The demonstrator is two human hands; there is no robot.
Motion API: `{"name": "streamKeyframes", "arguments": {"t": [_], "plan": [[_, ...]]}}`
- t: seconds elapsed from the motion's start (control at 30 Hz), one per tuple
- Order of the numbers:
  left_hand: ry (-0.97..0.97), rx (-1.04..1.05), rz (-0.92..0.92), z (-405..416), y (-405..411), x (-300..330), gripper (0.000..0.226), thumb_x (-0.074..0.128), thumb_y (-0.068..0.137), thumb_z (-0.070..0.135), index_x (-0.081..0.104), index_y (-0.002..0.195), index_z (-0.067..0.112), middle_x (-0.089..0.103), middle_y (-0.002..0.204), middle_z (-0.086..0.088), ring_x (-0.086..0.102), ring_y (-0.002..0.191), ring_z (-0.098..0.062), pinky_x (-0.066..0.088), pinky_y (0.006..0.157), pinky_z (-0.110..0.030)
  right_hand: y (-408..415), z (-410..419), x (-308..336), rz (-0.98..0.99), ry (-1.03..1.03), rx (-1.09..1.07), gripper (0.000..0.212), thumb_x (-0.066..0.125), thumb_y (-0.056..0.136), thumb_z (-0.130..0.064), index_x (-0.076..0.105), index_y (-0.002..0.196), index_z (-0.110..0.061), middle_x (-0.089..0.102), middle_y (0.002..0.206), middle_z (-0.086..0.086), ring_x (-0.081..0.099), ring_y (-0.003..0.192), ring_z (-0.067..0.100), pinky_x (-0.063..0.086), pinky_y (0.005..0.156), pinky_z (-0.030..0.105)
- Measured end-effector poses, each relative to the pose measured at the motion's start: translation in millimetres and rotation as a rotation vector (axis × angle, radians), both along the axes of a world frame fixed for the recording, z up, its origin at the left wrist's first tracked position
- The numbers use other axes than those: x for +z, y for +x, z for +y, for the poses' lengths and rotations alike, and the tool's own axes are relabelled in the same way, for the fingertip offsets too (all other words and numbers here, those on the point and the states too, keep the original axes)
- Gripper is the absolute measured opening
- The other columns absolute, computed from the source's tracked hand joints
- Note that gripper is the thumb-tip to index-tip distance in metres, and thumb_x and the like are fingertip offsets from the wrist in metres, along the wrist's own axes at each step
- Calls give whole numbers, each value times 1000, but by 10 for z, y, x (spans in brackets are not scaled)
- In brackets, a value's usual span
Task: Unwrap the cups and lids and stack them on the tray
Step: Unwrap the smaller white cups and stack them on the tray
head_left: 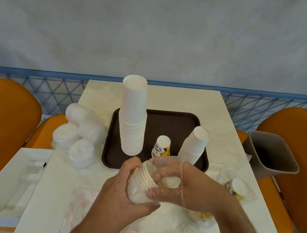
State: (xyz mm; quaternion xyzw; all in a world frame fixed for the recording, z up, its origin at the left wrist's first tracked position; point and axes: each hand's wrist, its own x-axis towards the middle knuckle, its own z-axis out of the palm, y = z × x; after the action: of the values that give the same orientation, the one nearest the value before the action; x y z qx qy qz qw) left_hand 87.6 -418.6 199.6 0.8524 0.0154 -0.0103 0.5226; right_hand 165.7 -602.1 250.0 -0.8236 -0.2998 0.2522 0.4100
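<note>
My left hand [123, 190] grips a short stack of white paper cups [141, 183] lying on its side, just in front of the dark brown tray [168, 118]. My right hand [182, 183] pinches the clear plastic wrap [161, 162] around the stack's open end. On the tray stand a tall stack of upturned white cups [132, 117], a shorter leaning stack [194, 145] and a small printed yellow cup stack [162, 146]. Wrapped white lids [79, 134] lie left of the tray.
A grey bin [271, 155] stands at the table's right edge. Wrapped printed cups [237, 187] lie right of my hands. Crumpled plastic wrap [150, 232] covers the near table. A white box [9, 180] sits at the left. Orange seats [1, 118] flank the table.
</note>
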Motion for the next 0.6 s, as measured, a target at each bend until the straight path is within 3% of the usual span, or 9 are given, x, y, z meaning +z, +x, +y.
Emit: {"name": "streamKeyframes", "arguments": {"t": [0.1, 0.2, 0.23, 0.33, 0.37, 0.43, 0.5, 0.6], "plan": [[21, -22, 12, 2, -19, 9, 83, 87, 54, 53, 31, 115, 62, 59, 104, 30, 62, 96, -2, 57, 76, -22, 4, -17, 39, 62, 27, -12, 10, 80, 85, -33, 75, 81, -26, 66, 121, -14, 58, 117, 2, 47, 103, 25], [29, -33, 6, 7, -17, 47, 80, 86, 54, 52, 33, 115, 58, 61, 102, 25, 62, 93, -7, 56, 75, -24, 2, -51, 55, 82, 98, -53, 14, 82, 84, -23, 73, 75, -18, 68, 110, -3, 64, 107, 8, 52, 92, 21], [37, -34, 5, 9, -13, 61, 80, 86, 55, 52, 33, 115, 58, 60, 102, 25, 62, 93, -7, 56, 75, -24, 4, -54, 68, 85, 124, -68, 15, 83, 83, -21, 72, 73, -22, 68, 108, -4, 64, 106, 8, 51, 90, 21], [52, -28, -13, 19, 1, 82, 79, 86, 56, 48, 33, 114, 57, 60, 101, 23, 62, 92, -8, 56, 74, -28, 17, -74, 51, 56, 208, -127, 27, 87, 77, -26, 64, 69, -37, 69, 104, 0, 67, 99, 19, 56, 88, 37], [54, -24, -17, 26, 2, 86, 79, 86, 56, 48, 33, 114, 57, 60, 101, 22, 62, 91, -8, 57, 74, -30, 19, -91, 40, 62, 230, -165, 23, 88, 74, -32, 64, 73, -33, 69, 103, 4, 68, 98, 23, 57, 88, 44], [50, -9, -19, 50, -3, 78, 80, 85, 55, 48, 33, 115, 55, 60, 101, 21, 63, 91, -8, 57, 75, -33, 37, -165, 13, 87, 251, -248, 39, 90, 66, -39, 64, 90, -23, 67, 106, 7, 68, 100, 26, 58, 89, 48], [40, 14, -26, 77, -2, 68, 82, 84, 53, 50, 33, 117, 53, 61, 101, 22, 63, 91, -7, 58, 74, -34, 56, -256, 0, 131, 290, -324, 52, 94, 66, -29, 61, 104, -18, 67, 106, 3, 67, 99, 22, 59, 86, 40], [28, 51, -36, 110, 10, 55, 83, 83, 51, 56, 33, 117, 53, 63, 101, 20, 64, 93, -8, 58, 75, -32, 54, -353, 9, 197, 285, -337, 60, 93, 67, -17, 60, 117, -25, 68, 111, -9, 68, 105, 13, 58, 88, 31]]}}
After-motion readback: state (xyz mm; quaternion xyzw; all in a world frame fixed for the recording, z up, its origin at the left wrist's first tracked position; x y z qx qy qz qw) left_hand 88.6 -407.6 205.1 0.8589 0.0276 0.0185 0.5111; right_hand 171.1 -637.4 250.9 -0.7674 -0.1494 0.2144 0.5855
